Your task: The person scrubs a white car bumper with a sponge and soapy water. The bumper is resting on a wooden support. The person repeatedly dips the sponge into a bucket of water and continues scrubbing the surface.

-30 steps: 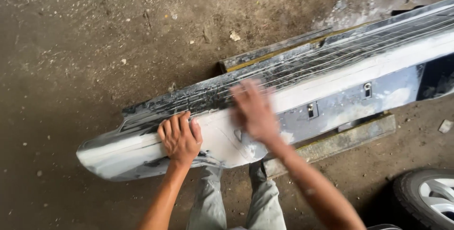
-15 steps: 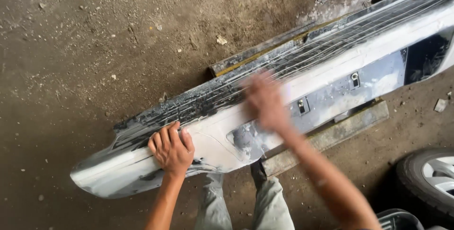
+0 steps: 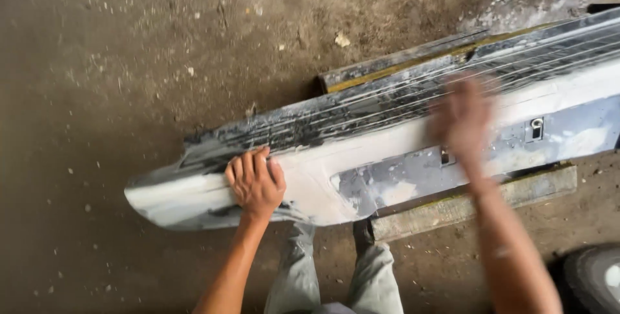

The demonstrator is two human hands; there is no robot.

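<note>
A long car bumper (image 3: 361, 152), dark with broad white filler patches, lies across wooden planks on a concrete floor. My left hand (image 3: 256, 182) rests flat on the white filler near the bumper's left end, fingers together and curled over the ridge. My right hand (image 3: 462, 120) is blurred with motion over the white band further right, pressed against the surface. Whether it holds something under the palm cannot be made out. My legs in grey trousers (image 3: 336, 275) stand just below the bumper.
Two wooden planks (image 3: 471, 201) support the bumper, one at the near side and one behind it (image 3: 400, 65). A car tyre (image 3: 591, 278) sits at the bottom right. The concrete floor (image 3: 129, 62) is dusty with small bits of debris.
My right hand has slid rightward along the bumper's white band. My left hand stays in place near the left end. The camera view has shifted slightly.
</note>
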